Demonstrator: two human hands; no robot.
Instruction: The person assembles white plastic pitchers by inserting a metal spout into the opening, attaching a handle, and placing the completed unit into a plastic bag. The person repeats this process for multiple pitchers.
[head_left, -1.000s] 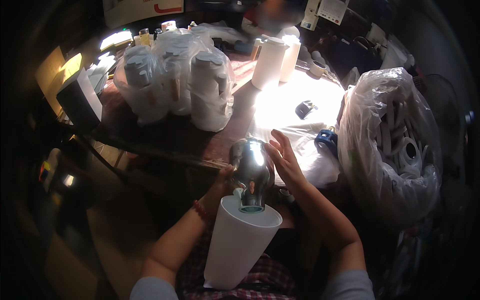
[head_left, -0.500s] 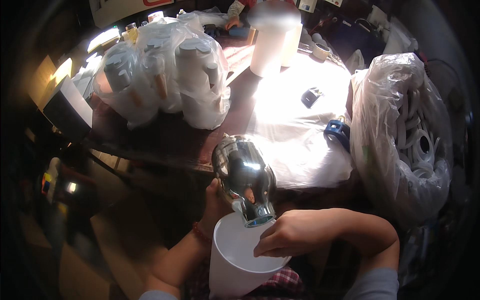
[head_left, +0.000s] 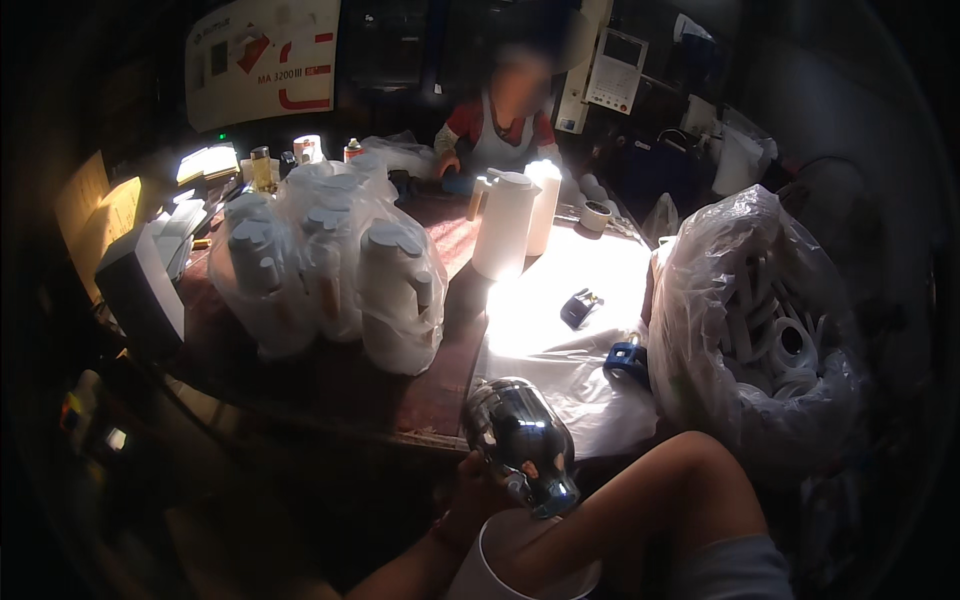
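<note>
Above a white container (head_left: 472, 578), a flask (head_left: 520, 432) is gripped by the left hand (head_left: 478, 497); the hidden right hand cannot be judged.

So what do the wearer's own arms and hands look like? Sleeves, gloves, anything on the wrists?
Right arm: bare forearm, short plain pale grey sleeve. Left arm: bare forearm, sleeve out of frame; possibly a reddish band at the wrist, too dark to be sure. Left hand: no glove visible. Right hand: hidden.
</note>
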